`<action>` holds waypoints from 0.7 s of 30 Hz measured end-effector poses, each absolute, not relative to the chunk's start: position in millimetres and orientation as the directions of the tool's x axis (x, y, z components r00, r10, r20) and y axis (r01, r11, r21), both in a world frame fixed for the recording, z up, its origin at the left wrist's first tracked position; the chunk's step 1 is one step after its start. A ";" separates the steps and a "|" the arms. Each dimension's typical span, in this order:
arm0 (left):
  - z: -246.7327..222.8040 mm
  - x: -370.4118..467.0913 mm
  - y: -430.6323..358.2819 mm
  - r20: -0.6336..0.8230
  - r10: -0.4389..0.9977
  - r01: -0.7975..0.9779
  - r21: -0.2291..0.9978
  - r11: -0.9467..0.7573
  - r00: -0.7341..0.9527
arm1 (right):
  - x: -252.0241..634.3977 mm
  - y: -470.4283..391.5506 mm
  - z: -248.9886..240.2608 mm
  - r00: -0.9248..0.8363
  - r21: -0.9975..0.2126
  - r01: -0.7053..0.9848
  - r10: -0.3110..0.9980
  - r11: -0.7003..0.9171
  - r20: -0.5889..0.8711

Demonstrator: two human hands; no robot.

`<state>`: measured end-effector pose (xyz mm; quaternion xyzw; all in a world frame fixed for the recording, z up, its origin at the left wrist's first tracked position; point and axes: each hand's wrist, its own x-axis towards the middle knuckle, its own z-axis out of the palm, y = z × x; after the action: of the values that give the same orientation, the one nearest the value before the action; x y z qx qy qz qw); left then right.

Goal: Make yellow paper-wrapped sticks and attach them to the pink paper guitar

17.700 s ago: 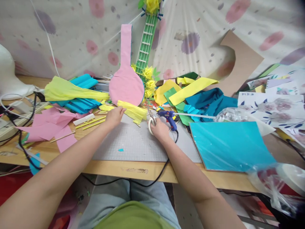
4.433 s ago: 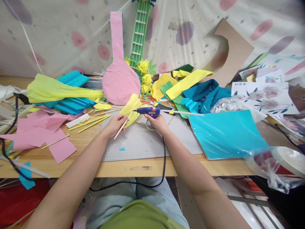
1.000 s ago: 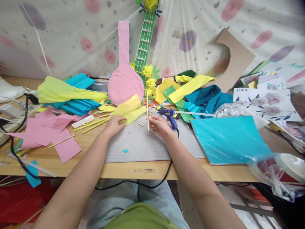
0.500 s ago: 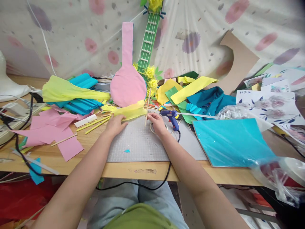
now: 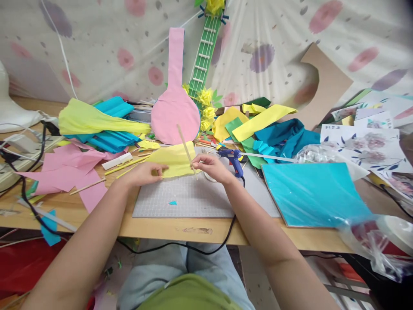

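Observation:
A strip of yellow crepe paper (image 5: 177, 158) lies over the back part of the grey cutting mat (image 5: 193, 206). At its left edge, my left hand (image 5: 145, 173) has finger and thumb closed on the paper. My right hand (image 5: 213, 167) pinches a thin wooden stick (image 5: 183, 141), which leans up and to the left across the paper's right end. A blue hot glue gun (image 5: 235, 160) lies just right of my right hand, and a roll of tape is partly hidden behind that hand.
Behind the mat stands a pink banjo-shaped piece (image 5: 176, 114) beside a green paper guitar neck (image 5: 203, 56). Pink paper scraps (image 5: 69, 168) and yellow-wrapped sticks (image 5: 124, 165) lie left. To the right is a blue sheet (image 5: 312, 193). A black cord (image 5: 206, 255) hangs over the front edge.
The yellow paper has come nearer and spread flatter on the mat. My left hand has shifted left and closed on its edge. The stick has tilted left over the paper.

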<state>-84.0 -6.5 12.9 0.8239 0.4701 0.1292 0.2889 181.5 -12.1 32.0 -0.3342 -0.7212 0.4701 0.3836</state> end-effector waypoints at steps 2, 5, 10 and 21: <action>10.8 -87.0 -5.9 -0.065 0.867 0.686 0.642 -0.342 0.494 | 172.8 -6.9 35.0 -0.464 -0.919 0.168 0.851 0.358 0.247; 4.9 -87.0 -2.2 -0.006 0.943 0.701 0.671 -0.242 0.331 | 158.3 6.8 30.0 -0.408 -0.933 0.148 0.880 0.329 0.245; -1.5 -84.9 -0.7 0.111 0.927 0.706 0.618 -0.346 0.358 | 137.4 26.2 17.9 -0.442 -0.956 0.108 0.874 0.274 0.201; 3.6 -96.8 -8.8 -0.009 0.905 0.716 0.616 -0.330 0.425 | 141.7 33.9 20.6 -0.715 -0.606 0.467 0.679 0.644 0.170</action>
<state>-96.8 -8.8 3.6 0.7974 0.5081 0.1711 0.2770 141.7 33.9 20.6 -0.3236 -0.8854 0.2708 0.1950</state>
